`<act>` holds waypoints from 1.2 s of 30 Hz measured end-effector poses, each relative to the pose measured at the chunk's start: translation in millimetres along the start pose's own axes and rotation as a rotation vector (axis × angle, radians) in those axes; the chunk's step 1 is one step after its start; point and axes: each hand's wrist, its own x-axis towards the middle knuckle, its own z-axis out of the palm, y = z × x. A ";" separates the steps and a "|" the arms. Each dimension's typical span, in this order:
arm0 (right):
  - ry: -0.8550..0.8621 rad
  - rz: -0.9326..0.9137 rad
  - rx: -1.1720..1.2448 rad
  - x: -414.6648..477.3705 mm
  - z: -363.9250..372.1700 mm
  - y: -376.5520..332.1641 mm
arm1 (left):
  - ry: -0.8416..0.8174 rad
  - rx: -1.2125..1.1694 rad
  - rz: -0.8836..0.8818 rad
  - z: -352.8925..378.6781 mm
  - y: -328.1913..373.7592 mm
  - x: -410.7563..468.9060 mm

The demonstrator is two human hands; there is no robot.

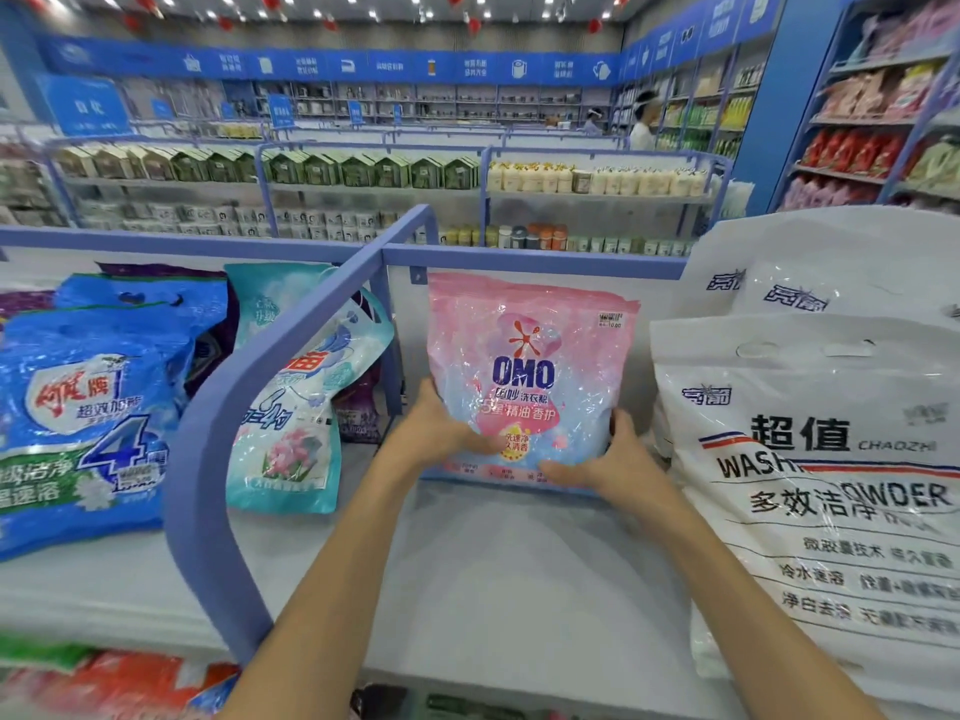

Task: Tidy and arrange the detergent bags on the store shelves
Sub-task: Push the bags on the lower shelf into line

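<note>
**Pink OMO bag held upright at the back edge of the shelf**

Both hands are on the pink OMO bag [530, 366]. It stands upright with its label facing out, its bottom on the shelf [493, 563] close to the back edge, near the back left corner of the right-hand bay.

The left hand [441, 428] grips the bag's lower left side, fingers curled onto the front. The right hand [618, 459] grips the lower right corner, thumb across the front and fingers wrapped behind.

A curved blue divider [218, 407] bounds the bay on the left. Beyond it, a teal bag [291, 433] leans just beside the divider and a large blue bag [83, 423] lies nearer the shelf's left edge.

At the right edge, two large white bags [810, 485] stand one behind the other, just beside the right hand. The front half of the bay shows bare shelf between the forearms.
</note>
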 end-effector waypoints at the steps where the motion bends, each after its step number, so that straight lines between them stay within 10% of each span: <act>1: -0.010 -0.021 -0.015 -1.2 0.0 1.4 | -0.015 0.028 0.026 0.0 -0.6 -3.1; 9: 0.074 -0.186 0.056 -12.6 17.7 15.0 | 0.092 0.148 0.136 8.5 12.2 -45.1; 22: 0.015 -0.245 -0.559 -84.2 5.3 33.1 | 0.213 0.592 0.221 33.5 -27.5 -134.4; 36: -0.025 -0.306 -0.507 -230.4 59.7 16.9 | 0.287 0.487 0.316 -12.5 -71.9 -292.8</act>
